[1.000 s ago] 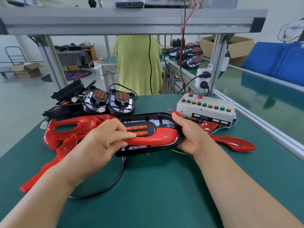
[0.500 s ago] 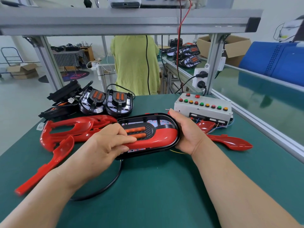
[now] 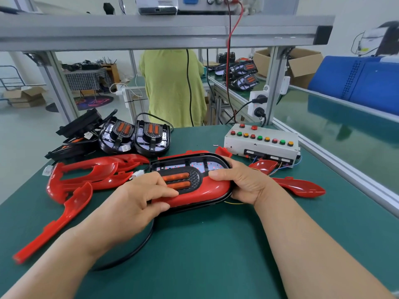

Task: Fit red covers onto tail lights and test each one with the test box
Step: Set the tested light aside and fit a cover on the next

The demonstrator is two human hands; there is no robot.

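A black oval tail light (image 3: 194, 167) lies flat at the middle of the green table, with a red cover (image 3: 207, 188) over its near half and two orange strips in its centre. My left hand (image 3: 138, 199) grips its left end, fingers laid over the cover and the orange strips. My right hand (image 3: 244, 182) holds the right end, thumb on top of the cover. Small red dots glow on the light's far panel. The white test box (image 3: 261, 145) with coloured buttons stands just behind, to the right.
Loose red covers (image 3: 86, 175) pile up on the left, and more red pieces (image 3: 300, 186) lie to the right. Several uncovered black tail lights (image 3: 133, 137) stand at the back left. A black cable (image 3: 129, 253) loops toward me. A person in a green shirt (image 3: 172, 87) stands beyond the table.
Both hands stay on the tail light. My right thumb has come over the top of the red cover, and the light has turned slightly flatter on the table.
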